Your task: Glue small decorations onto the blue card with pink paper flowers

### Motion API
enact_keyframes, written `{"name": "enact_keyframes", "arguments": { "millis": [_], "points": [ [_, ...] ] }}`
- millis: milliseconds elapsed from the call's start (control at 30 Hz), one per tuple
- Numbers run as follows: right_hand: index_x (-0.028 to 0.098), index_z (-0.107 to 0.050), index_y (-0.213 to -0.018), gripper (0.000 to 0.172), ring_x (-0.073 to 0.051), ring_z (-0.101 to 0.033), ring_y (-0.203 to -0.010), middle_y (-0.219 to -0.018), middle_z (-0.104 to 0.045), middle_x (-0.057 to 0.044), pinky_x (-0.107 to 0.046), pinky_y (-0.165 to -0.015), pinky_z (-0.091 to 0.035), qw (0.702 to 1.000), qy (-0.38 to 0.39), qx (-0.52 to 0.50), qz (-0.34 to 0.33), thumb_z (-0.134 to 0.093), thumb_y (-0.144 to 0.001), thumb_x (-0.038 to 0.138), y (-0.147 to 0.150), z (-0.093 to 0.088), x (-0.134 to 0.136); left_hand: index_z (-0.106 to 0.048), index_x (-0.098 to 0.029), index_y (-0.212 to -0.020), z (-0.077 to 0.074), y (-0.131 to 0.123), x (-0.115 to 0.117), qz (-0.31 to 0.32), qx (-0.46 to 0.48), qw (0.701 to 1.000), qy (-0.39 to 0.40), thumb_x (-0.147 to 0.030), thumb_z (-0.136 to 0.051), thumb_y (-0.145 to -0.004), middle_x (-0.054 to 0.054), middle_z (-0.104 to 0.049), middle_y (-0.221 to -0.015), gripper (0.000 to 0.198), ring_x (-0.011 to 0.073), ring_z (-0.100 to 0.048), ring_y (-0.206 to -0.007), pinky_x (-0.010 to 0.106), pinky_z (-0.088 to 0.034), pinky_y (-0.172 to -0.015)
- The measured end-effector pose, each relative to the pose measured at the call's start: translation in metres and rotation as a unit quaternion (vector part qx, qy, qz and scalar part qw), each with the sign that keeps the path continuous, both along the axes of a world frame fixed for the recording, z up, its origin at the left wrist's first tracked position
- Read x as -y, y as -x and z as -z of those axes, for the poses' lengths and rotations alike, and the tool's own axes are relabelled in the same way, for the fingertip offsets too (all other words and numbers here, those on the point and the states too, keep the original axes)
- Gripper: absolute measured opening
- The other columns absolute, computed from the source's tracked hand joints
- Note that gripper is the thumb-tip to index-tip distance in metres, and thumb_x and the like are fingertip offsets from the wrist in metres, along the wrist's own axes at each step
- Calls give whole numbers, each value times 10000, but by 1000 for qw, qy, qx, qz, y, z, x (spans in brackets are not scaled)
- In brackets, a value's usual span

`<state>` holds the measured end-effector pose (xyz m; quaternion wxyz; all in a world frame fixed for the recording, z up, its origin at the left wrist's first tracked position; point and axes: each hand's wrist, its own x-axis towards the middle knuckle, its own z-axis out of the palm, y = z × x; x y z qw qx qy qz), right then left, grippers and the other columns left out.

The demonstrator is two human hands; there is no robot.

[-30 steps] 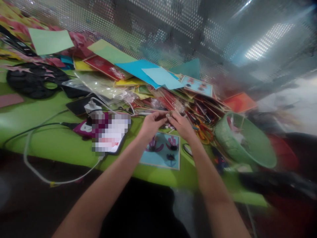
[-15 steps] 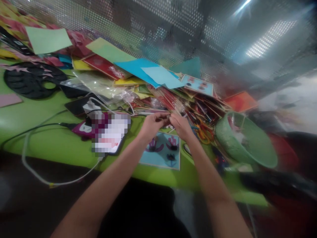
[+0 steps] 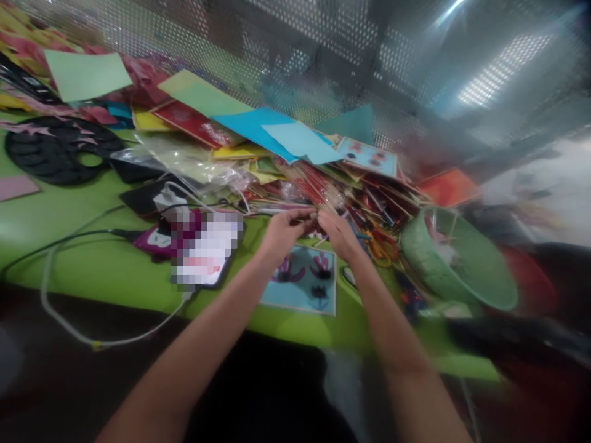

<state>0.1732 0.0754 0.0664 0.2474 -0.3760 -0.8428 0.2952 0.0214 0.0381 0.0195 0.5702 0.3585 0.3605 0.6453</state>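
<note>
My left hand (image 3: 287,231) and my right hand (image 3: 336,232) meet at the fingertips over the green table (image 3: 217,314). Their fingers are pinched together around something small and pale that I cannot make out. Just below them lies a light blue card (image 3: 295,298) with purple finger-like shapes and black pieces stuck on it; my left wrist and forearm cover part of it. Small whitish bits show on the table between the hands and the card.
A phone (image 3: 210,252) on a white cable lies left, near a purple power strip (image 3: 159,243). Orange-handled scissors (image 3: 381,249) and a green basket (image 3: 466,264) are at right. Behind are thin sticks (image 3: 314,184), blue paper sheets (image 3: 258,126) and a black palette-shaped tray (image 3: 50,154).
Both hands stay almost in place, with a slight shift of the fingers at the pinch. The camera view has moved very slightly.
</note>
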Motion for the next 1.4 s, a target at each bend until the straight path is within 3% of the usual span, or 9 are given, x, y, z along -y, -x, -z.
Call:
{"name": "enact_keyframes", "arguments": {
  "millis": [367,533,667,1000,1200,1400],
  "points": [
    [243,-399,-701,285,-186,-484,-700,-685,-506,-11,-323,-660,-339,996,-48,55,43,-353,-941,390,3,-3,-2,-804,-155,-1024,0,-1,1,-5,-22,1000,-21,-344,-896,-647,50,-775,-868,431,171,-682,-812,336,-548,-856],
    [240,-438,-702,271,-184,-481,-687,-672,-501,-8,-327,-666,-357,999,-26,21,39,-352,-938,343,2,-2,-1,-799,-152,-990,-4,-2,2,1,35,999,-7,-382,-922,-612,54,-782,-916,459,157,-687,-811,340,-559,-877],
    [237,-453,-724,355,-172,-473,-675,-689,-513,-4,-321,-670,-377,1000,8,-15,21,-346,-998,437,0,-3,2,-799,-142,-986,-7,-1,3,2,45,999,-6,-400,-927,-604,63,-783,-906,479,160,-689,-813,349,-557,-896],
    [239,-401,-705,299,-175,-453,-670,-672,-472,-1,-319,-645,-327,996,-49,61,36,-361,-949,408,2,-5,0,-810,-166,-1023,-3,1,2,-4,-45,998,-38,-317,-852,-685,53,-779,-895,372,189,-682,-859,344,-529,-890],
    [240,-436,-688,277,-180,-463,-650,-648,-495,-6,-320,-640,-344,998,-22,34,46,-350,-923,359,1,-3,-3,-805,-156,-1011,-4,-1,2,1,10,1000,-8,-343,-888,-647,46,-771,-865,418,154,-663,-776,315,-535,-816],
    [234,-472,-698,353,-172,-470,-665,-663,-514,-1,-311,-672,-378,997,4,-31,65,-383,-961,452,0,-2,-2,-794,-150,-1016,-11,1,6,28,83,996,15,-334,-915,-622,52,-777,-904,450,125,-668,-752,262,-534,-745]
  ]
}}
